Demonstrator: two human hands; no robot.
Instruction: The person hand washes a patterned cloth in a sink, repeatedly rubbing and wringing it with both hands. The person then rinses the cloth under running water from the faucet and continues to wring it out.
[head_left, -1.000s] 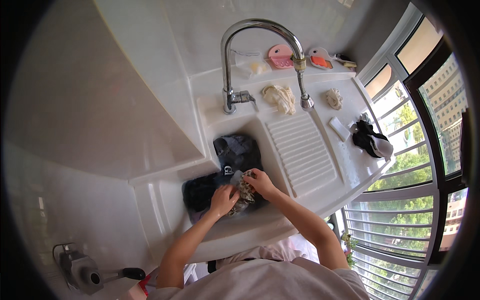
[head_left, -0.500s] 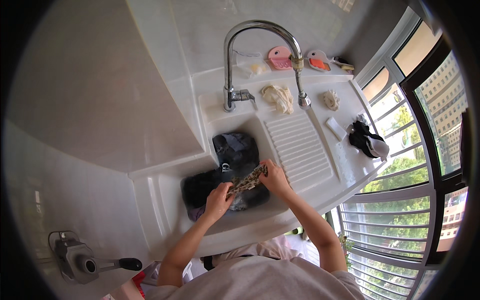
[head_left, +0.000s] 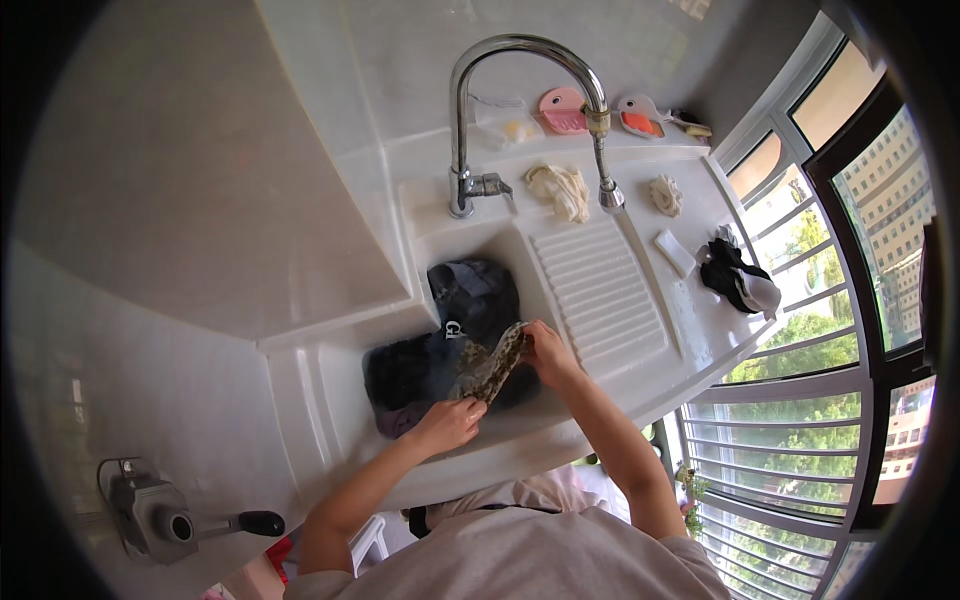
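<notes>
A small leopard-print cloth garment [head_left: 494, 370] is stretched between my two hands over the sink basin [head_left: 345, 362]. My left hand [head_left: 452, 425] grips its near end, close to the basin's front edge. Higher up and to the right, my right hand [head_left: 549, 357] pinches the far end beside the ribbed washboard [head_left: 600, 290]. Part of the garment hangs down toward the water. Dark wet clothes [head_left: 472, 293] with pale lettering soak below it. A purplish cloth [head_left: 400, 418] shows at the basin's lower left.
A tall chrome faucet [head_left: 458, 130] arches above. On the counter lie cream cloths [head_left: 562, 192], a small crumpled cloth [head_left: 666, 195], a white bar [head_left: 675, 253] and a black-and-white bra [head_left: 738, 277]. Soap holders [head_left: 563, 110] line the back ledge. A crank handle [head_left: 200, 527] juts from the left wall.
My left hand has moved nearer and to the right, turning the leopard-print garment to a steeper slant. My right hand stays almost in place. More of the fabric now shows.
</notes>
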